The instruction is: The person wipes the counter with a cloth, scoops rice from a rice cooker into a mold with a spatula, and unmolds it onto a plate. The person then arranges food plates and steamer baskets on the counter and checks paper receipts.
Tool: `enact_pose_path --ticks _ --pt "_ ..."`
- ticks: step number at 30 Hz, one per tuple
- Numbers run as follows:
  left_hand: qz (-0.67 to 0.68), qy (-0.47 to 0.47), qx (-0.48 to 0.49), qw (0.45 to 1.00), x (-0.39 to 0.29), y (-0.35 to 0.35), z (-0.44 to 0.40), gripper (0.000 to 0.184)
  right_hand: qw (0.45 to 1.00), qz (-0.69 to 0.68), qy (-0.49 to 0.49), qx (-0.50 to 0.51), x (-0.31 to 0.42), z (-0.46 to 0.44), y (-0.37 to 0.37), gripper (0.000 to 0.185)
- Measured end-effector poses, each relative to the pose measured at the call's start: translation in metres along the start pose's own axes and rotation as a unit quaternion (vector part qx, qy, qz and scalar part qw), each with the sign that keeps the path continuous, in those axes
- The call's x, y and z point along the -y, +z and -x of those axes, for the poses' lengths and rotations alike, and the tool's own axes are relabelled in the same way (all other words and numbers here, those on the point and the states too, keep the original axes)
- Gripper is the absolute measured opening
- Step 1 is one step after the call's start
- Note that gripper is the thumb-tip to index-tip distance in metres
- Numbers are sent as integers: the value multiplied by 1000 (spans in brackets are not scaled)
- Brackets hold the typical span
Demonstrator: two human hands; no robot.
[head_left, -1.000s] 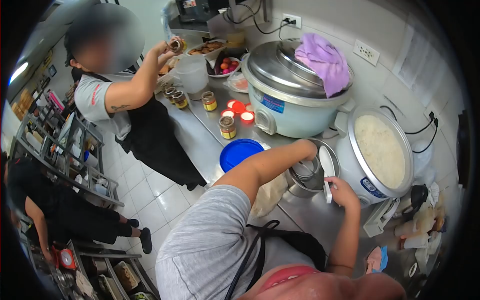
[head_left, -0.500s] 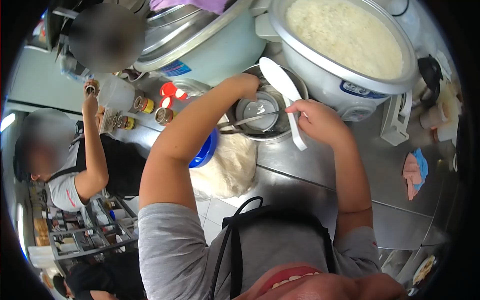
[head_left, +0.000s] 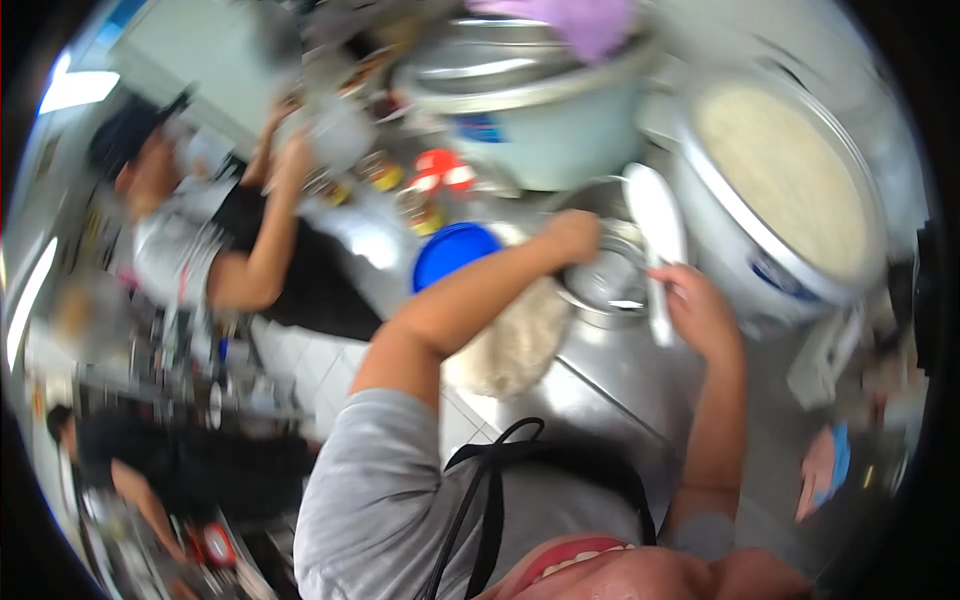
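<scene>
Over the bench [head_left: 622, 375], right fingers [head_left: 668, 276] closed round a white paddle [head_left: 655, 215], I likely tend the pot [head_left: 600, 317], grip of left fingers [head_left: 584, 238] unclear, steadiness needed next.

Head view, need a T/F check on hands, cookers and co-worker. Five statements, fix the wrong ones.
1. The right hand grips a long white flat paddle. True.
2. A lilac cloth lies on the shiny metal lid of the pale blue-green cooker. True.
3. The left hand rests on that cloth. False: the left hand is at the round silver metal pot.
4. The large white cooker is covered. False: it is open, its pale contents showing.
5. The co-worker in a grey shirt wears a black apron. True.
</scene>
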State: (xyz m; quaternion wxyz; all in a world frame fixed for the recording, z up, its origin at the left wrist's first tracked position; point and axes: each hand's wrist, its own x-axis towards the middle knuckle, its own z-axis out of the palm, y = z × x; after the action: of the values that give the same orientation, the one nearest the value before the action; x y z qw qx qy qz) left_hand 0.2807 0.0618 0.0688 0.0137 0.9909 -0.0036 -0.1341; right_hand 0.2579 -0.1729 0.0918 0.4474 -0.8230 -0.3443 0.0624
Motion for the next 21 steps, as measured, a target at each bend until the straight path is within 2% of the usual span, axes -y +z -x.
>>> enact_pose_path --ticks 1,3,5,8,9,11,13,15,16,19,21 --pt "4 -31 28 999 -9 -16 16 20 1000 -12 -11 6 -2 -1 1 29" --pt "51 -55 -16 997 -14 -18 27 20 998 -24 -54 19 -1 -4 -2 29" --pt "112 -68 -19 991 -15 -16 33 23 998 -39 -27 42 8 -5 -5 28" --pt "258 2 -229 939 -14 -13 68 28 999 -22 -6 49 12 -4 -7 28" --pt "262 22 -299 917 -11 -18 85 31 999 -14 -4 50 9 -3 -5 27" --pt "214 38 -446 868 5 -21 123 35 998 -29 8 59 -4 -7 -1 26" --pt "138 -33 -543 828 34 -15 160 38 993 -66 52 77 -7 -8 -1 25" --pt "209 -93 -576 785 74 -9 201 34 993 -60 61 84 -2 -6 -3 24" --pt "143 -158 -595 775 99 4 222 33 994 -52 54 82 -2 -7 -3 24" --pt "195 -386 -456 778 171 51 288 54 996 -36 17 75 -1 -7 -4 23" --pt "197 -445 -387 783 215 76 326 74 998 -21 8 66 6 -14 -3 23"
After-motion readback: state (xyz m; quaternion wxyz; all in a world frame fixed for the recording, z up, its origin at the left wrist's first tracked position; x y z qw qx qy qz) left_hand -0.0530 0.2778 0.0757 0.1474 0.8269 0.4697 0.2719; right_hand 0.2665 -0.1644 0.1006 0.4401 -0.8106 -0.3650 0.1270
